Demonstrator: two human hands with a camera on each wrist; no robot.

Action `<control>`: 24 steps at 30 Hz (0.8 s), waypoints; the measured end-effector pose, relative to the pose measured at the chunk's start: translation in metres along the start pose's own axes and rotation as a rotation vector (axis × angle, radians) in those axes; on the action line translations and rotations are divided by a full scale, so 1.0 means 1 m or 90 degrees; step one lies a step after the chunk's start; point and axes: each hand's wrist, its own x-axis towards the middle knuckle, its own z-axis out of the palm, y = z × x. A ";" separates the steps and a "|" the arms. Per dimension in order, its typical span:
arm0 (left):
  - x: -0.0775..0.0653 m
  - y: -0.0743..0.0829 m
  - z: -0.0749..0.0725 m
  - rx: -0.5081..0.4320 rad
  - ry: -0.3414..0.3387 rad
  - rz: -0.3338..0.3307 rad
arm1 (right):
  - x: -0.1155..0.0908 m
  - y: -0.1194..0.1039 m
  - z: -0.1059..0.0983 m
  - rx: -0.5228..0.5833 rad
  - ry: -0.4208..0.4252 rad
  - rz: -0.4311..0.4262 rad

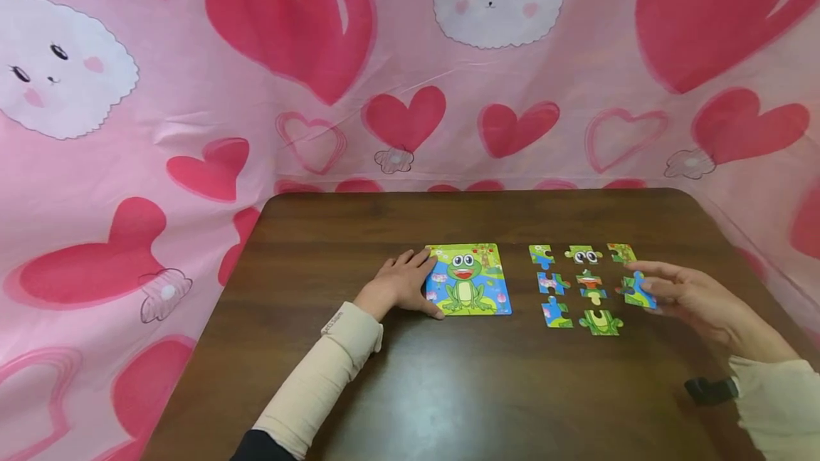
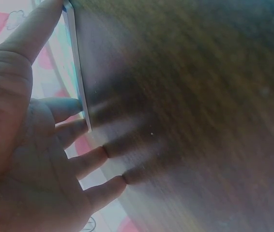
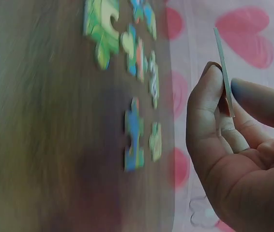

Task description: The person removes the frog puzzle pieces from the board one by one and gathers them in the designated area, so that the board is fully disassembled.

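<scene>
A square frog picture board (image 1: 466, 283) lies flat on the table. My left hand (image 1: 405, 284) rests at its left side, fingers spread, thumb by the near corner; in the left wrist view, the thumb and some fingertips touch the board's edge (image 2: 79, 63). Over on the right, my right hand (image 1: 701, 304) pinches a blue, green and yellow jigsaw piece (image 1: 639, 292) between thumb and fingers. The right wrist view shows this piece edge-on (image 3: 224, 72), raised off the table. It partly hides another jigsaw piece (image 3: 133, 135) lying on the table in the head view.
Several loose jigsaw pieces lie apart in rows right of the board, among them the frog's eyes (image 1: 584, 255), mouth (image 1: 591, 281) and belly (image 1: 601, 322). The brown table (image 1: 448, 383) has a pink heart-print cloth (image 1: 410, 55) behind it.
</scene>
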 end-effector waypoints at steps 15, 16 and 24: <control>0.000 -0.002 -0.002 -0.018 -0.004 -0.003 | -0.023 0.019 -0.015 0.038 0.022 0.011; 0.000 -0.002 -0.002 -0.019 -0.004 -0.003 | -0.023 0.020 -0.014 0.027 0.026 0.016; 0.001 -0.003 -0.001 -0.015 -0.006 0.000 | -0.019 0.031 0.008 -0.117 0.048 0.076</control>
